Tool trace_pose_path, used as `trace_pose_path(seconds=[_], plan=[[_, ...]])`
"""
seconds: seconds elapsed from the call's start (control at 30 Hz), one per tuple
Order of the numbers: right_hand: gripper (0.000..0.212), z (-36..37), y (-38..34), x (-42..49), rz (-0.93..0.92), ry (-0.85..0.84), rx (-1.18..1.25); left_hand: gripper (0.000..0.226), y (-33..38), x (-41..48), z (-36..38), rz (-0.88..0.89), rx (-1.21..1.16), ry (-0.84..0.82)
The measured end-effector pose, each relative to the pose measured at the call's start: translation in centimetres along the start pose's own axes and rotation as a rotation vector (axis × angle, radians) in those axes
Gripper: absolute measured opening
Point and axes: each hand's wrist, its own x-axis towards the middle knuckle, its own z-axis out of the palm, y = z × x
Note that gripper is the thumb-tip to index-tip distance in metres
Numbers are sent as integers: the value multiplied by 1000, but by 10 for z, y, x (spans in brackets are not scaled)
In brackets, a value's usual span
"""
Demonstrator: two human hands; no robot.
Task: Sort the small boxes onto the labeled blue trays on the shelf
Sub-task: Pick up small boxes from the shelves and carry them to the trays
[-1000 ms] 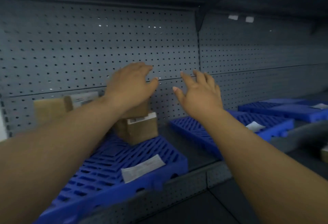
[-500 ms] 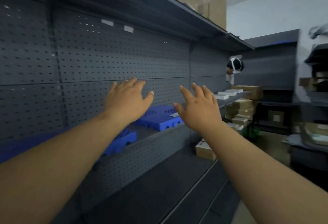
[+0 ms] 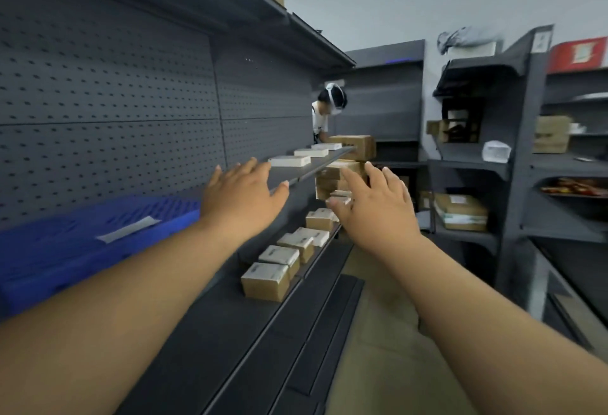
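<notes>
My left hand [image 3: 241,197] and my right hand [image 3: 375,204] are both stretched out in front of me, fingers spread, holding nothing. A blue slatted tray [image 3: 49,250] with a white label [image 3: 128,228] lies on the upper shelf at the left, just behind my left forearm. Several small cardboard boxes [image 3: 266,279] with white labels stand in a row along the lower shelf's front edge, below and between my hands. The row runs away from me towards a stack of boxes [image 3: 332,177] partly hidden by my right hand.
Flat white boxes [image 3: 289,160] lie further along the upper shelf [image 3: 316,168]. Another person [image 3: 324,115] stands at the aisle's far end beside a brown carton [image 3: 357,146]. Dark shelving [image 3: 473,164] with parcels stands at the right. Tan floor [image 3: 388,349] runs down the aisle.
The view has swung right, from the pegboard and trays to down the aisle. My left hand has left the box on the first tray; both hands stay spread and empty.
</notes>
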Motion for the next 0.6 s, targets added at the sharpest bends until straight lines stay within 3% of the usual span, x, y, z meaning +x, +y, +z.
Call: trace_pose_path(seconds=[0.6], plan=[[61, 146, 183, 303, 84, -7, 9, 60, 76, 327, 208, -7, 32, -22]])
